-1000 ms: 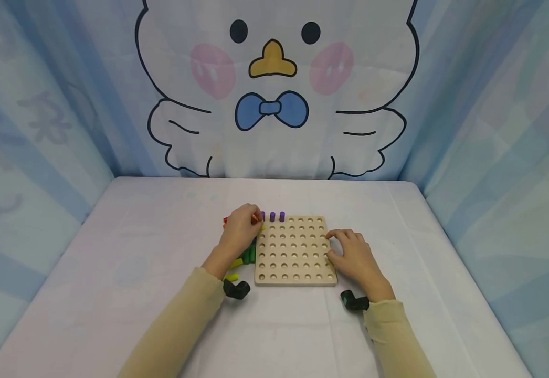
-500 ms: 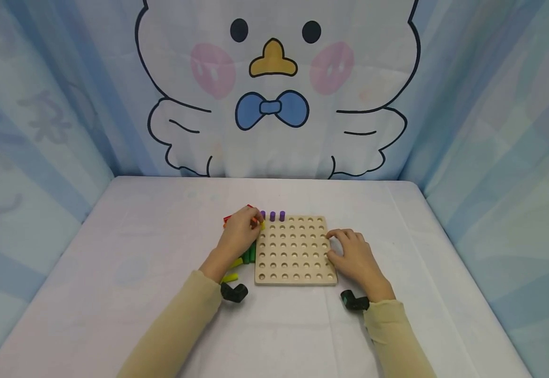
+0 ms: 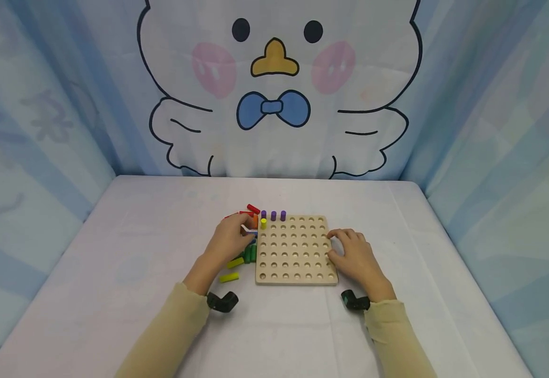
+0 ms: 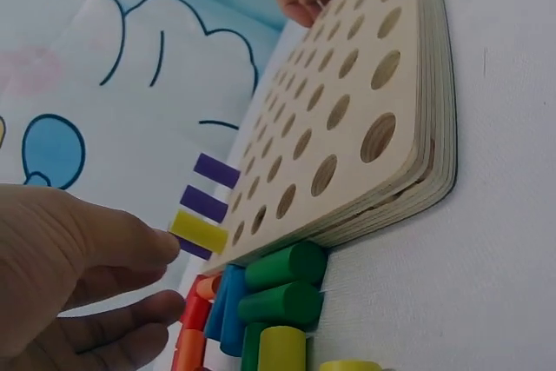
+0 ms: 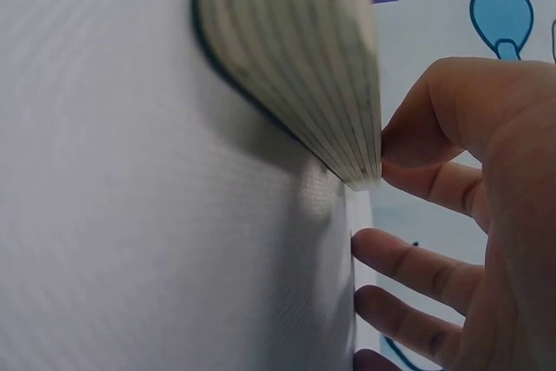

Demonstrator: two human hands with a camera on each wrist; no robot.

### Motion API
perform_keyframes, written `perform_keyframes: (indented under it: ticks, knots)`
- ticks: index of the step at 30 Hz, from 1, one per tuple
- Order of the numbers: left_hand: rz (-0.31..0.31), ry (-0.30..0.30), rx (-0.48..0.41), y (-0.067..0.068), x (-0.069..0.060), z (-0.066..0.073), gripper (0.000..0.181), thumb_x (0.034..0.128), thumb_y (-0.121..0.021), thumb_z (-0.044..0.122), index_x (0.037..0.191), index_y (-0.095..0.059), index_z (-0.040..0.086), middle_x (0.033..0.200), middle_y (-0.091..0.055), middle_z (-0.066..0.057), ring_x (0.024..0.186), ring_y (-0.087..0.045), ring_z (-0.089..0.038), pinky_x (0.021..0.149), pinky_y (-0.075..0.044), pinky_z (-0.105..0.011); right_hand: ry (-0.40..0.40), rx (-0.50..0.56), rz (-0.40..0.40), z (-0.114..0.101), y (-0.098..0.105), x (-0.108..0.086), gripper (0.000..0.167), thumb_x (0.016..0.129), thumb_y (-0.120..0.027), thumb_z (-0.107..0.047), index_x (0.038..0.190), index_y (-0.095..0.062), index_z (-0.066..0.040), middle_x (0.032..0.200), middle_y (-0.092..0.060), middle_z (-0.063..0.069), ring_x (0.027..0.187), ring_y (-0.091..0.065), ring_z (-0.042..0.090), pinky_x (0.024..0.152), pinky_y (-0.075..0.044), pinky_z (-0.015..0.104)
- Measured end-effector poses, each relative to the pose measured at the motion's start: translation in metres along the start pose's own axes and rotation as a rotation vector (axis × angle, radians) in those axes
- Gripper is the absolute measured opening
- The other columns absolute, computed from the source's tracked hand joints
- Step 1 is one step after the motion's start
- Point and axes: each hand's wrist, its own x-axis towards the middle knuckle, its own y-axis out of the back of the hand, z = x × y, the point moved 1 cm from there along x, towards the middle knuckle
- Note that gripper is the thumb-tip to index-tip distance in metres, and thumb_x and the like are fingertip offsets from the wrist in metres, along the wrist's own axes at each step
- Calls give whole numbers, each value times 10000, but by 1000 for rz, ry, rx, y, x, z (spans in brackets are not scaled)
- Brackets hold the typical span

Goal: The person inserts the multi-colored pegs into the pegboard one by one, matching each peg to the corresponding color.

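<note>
A square wooden pegboard (image 3: pixel 298 252) with rows of round holes lies on the table. Several purple pegs (image 3: pixel 273 216) stand along its far left edge, and a yellow peg (image 3: pixel 263 224) stands in the hole in front of the first one. My left hand (image 3: pixel 229 236) hovers beside the board's left edge, over loose coloured pegs; its thumb and fingers are apart, with nothing visibly held. In the left wrist view its fingertips are close to the yellow peg (image 4: pixel 199 230). My right hand (image 3: pixel 356 257) rests against the board's right edge, thumb and index finger spread and touching it (image 5: pixel 495 162).
Loose green pegs (image 3: pixel 250 254), yellow pegs (image 3: pixel 229 277), red pegs (image 3: pixel 253 208) and blue pegs (image 4: pixel 228 308) lie along the board's left side. White cloth covers the table (image 3: pixel 293 331). A printed curtain (image 3: pixel 274 147) hangs behind it.
My left hand has let go of the yellow peg, which now stands in the board, and has drawn back left and towards me. The right hand has stayed at the board's edge.
</note>
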Motion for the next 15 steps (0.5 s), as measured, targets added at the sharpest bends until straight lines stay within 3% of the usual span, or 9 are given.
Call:
perform_keyframes:
  ticks: [5,9,15]
  knots:
    - [-127,49,66,7,-16,1,128,918,-782,124,1001,-684,131,985,-685,-23,885,-603,-200,853,-575,-352,5,-3,-3,-1,1,0,373,925,-616,-224,1286,-616,-134,1411,-554,226,1329,-469,486,1076,-371,680]
    - [-227,106,112,9,-36,7,111,907,-793,135,937,-686,140,882,-656,-5,815,-584,-190,782,-553,-334,6,-1,-6,0,0,0,372,928,-619,-230,1289,-615,-140,1417,-552,223,1331,-468,481,1078,-370,680]
    - [-256,155,192,11,-65,15,106,892,-794,112,945,-703,124,820,-633,1,773,-569,-176,732,-540,-319,8,-2,2,0,-1,0,368,927,-622,-228,1285,-616,-143,1412,-556,220,1330,-469,482,1077,-372,679]
